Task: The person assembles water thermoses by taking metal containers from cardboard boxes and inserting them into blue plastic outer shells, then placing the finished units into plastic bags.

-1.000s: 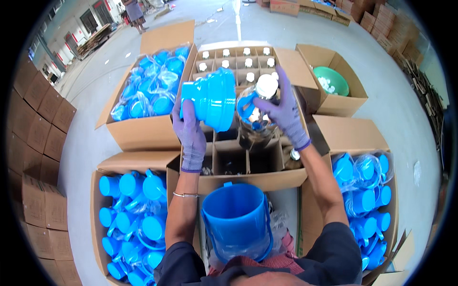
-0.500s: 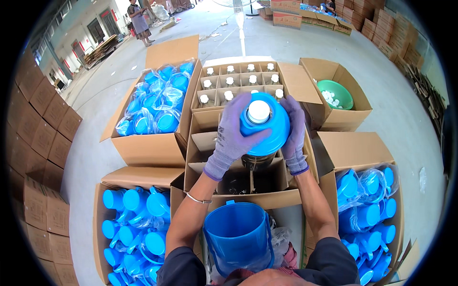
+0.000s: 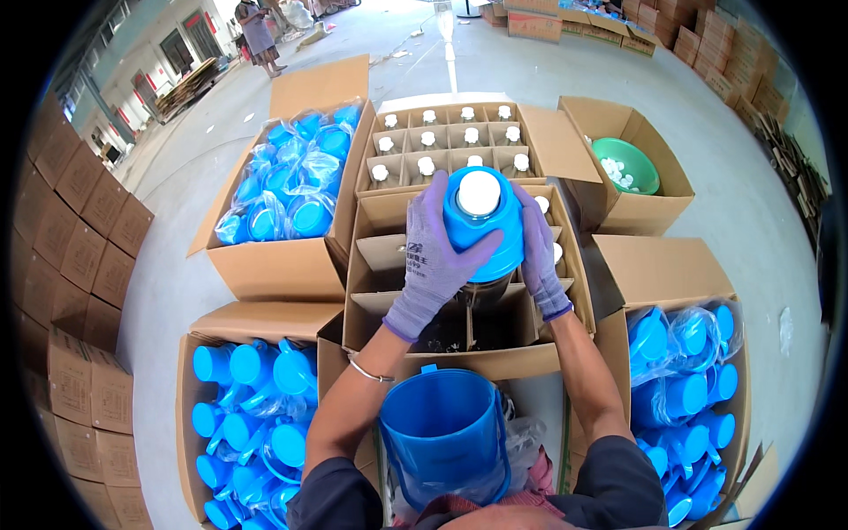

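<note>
Between my two gloved hands is a thermos flask (image 3: 484, 231) with a blue top, a white stopper and a dark lower part. It stands over the near divided carton (image 3: 459, 358). My left hand (image 3: 440, 252) wraps its left side, with the thumb across the blue front. My right hand (image 3: 541, 252) presses on its right side, fingers pointing away from me. The flask's base is partly hidden among the cardboard dividers; I cannot tell if it rests on the bottom. White stoppers (image 3: 557, 253) show beside my right hand in the same carton.
Behind lies a divided carton (image 3: 449, 189) of white-stoppered bottles. Cartons of blue plastic pieces stand at far left (image 3: 276, 269), near left (image 3: 256, 315) and near right (image 3: 667, 265). A green bowl (image 3: 649, 168) holds small white pieces. A blue bucket (image 3: 439, 446) stands before me.
The flask has turned more upright in my hands, its blue top now looking narrower and taller. My left hand has shifted slightly down, and stoppers beside my right hand have come into view.
</note>
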The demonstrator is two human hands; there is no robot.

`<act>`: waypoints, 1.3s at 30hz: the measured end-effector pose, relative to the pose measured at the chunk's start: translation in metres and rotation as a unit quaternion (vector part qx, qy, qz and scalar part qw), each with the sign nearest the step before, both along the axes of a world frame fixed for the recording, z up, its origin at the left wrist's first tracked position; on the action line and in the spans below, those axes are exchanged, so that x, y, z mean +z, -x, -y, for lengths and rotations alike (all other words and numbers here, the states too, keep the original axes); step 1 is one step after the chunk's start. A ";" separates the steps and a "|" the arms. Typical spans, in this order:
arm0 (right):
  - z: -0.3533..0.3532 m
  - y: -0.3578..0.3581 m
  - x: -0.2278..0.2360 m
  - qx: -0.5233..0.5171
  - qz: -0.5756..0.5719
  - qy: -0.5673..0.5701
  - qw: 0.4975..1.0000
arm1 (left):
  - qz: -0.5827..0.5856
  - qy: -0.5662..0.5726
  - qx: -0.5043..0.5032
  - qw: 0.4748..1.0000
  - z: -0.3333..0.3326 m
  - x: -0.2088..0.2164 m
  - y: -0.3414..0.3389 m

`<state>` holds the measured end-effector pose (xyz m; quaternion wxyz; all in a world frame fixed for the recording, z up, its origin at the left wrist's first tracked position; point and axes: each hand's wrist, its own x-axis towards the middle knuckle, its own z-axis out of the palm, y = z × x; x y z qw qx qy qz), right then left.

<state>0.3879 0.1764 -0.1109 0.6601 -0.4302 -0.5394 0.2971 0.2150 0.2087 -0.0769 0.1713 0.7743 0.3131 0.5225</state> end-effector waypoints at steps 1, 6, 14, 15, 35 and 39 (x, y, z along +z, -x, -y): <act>0.000 -0.003 -0.009 -0.030 0.025 -0.001 0.999 | 0.005 0.012 -0.028 1.000 -0.001 -0.005 0.001; -0.009 -0.016 -0.024 -0.058 0.062 -0.019 0.996 | -0.102 0.017 -0.093 0.990 -0.014 -0.027 0.028; -0.006 0.007 0.071 -0.051 0.224 -0.179 0.957 | 0.043 0.066 -0.179 0.981 -0.009 0.037 0.049; -0.008 0.013 0.096 0.054 0.091 -0.113 0.988 | 0.077 0.091 -0.179 0.977 -0.009 0.059 0.057; 0.080 0.078 0.100 0.262 0.018 0.319 0.910 | 0.102 0.361 -0.124 0.919 0.092 0.019 0.154; 0.114 0.076 0.057 0.312 -0.036 0.438 0.843 | 0.040 0.398 -0.091 0.912 0.144 -0.011 0.159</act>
